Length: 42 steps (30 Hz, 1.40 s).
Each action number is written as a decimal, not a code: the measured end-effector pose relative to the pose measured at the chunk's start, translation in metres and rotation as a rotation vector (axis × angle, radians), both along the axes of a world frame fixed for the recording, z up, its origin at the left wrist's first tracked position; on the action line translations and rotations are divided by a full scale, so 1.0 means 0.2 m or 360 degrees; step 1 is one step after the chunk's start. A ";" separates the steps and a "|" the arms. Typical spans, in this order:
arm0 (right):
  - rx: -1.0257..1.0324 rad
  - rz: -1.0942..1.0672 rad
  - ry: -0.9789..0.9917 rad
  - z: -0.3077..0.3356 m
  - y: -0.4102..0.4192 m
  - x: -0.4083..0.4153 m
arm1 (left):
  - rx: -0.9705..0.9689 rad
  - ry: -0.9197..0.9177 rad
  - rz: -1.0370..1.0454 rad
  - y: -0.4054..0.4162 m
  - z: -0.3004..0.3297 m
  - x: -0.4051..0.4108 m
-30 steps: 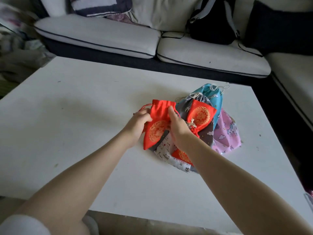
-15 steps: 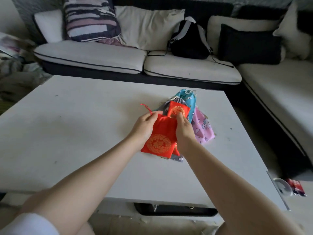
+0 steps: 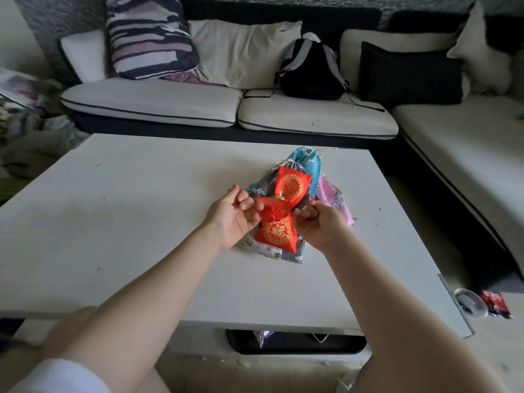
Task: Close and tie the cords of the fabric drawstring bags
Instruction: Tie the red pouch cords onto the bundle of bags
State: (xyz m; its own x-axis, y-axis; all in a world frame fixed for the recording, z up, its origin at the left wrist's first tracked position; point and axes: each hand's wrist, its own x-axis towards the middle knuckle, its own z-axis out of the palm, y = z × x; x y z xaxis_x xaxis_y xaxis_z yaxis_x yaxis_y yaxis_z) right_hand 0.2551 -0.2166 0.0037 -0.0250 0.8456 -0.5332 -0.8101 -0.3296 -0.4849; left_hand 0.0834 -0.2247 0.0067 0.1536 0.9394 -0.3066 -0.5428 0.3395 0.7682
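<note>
White table [image 3: 141, 222]: low, scuffed top; serves as reference for all entries below.

Red bag [image 3: 276, 229]: gold round emblem on the front, neck gathered into a bunch. Held just above the table's far-centre, over the pile, between both hands.

Left hand [image 3: 231, 217]: palm up, to the left of the red bag's neck. Thumb and forefinger pinch a red cord [image 3: 262, 200] that runs from the neck; remaining fingers loosely spread.

Right hand [image 3: 320, 222]: to the right of the neck, fingers curled, pinching the other cord end; the cord itself is mostly hidden by the fingertips.

Second red bag [image 3: 292, 185]: same gold emblem, lies on the pile just beyond the held bag, its tied neck with a pale cord toward the person.

Pile, on the table's far-centre to right: blue bag [image 3: 307, 161] farthest, neck drawn in with pale cord; grey bag [image 3: 262, 188] under the red ones; pink bag [image 3: 334, 201] with unicorn print at the right edge; white bag [image 3: 263, 248] with small printed figures at the bottom, nearest the person.

Sofa [image 3: 170, 106]: beyond the table, white seat cushions with dark piping.

Backpack [image 3: 310, 72]: black with grey straps, upright on the sofa, beyond the pile.

Striped cushion [image 3: 150, 38]: on the sofa, beyond the table's left part.
</note>
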 end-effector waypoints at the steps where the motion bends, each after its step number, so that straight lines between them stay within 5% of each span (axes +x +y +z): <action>1: 0.0020 0.0089 -0.0074 0.01 0.00 0.00 | -0.0068 0.0093 -0.0073 0.00 0.02 -0.01; 9: 0.0467 0.0573 -0.1211 0.13 -0.08 -0.07 | 0.0090 0.1305 -0.0767 -0.05 0.06 0.07; 12: 0.0632 0.0700 -0.1944 0.16 -0.09 -0.10 | 0.0125 0.1312 -0.0972 -0.07 0.08 0.09; 14: 0.0733 0.0758 -0.2128 0.16 -0.08 -0.12 | 0.0152 0.1269 -0.1046 -0.08 0.08 0.10; 21: 0.0720 0.0966 -0.1741 0.14 -0.09 -0.10 | 0.0259 0.1092 -0.0781 -0.07 0.05 0.09; 27: 0.0868 0.1028 -0.2354 0.08 -0.10 -0.04 | 0.0159 0.0977 -0.0496 -0.04 -0.01 0.06; 31: 0.0994 0.1033 -0.2029 0.12 -0.11 -0.01 | 0.0078 0.0859 -0.0247 -0.04 -0.02 0.06; 36: 0.0998 0.1061 -0.1435 0.10 -0.10 0.00 | 0.0192 0.0618 -0.0359 -0.05 0.02 0.04; 42: 0.1012 0.1147 -0.1711 0.07 -0.12 -0.06 | 0.0320 0.0681 -0.0438 -0.06 0.03 0.02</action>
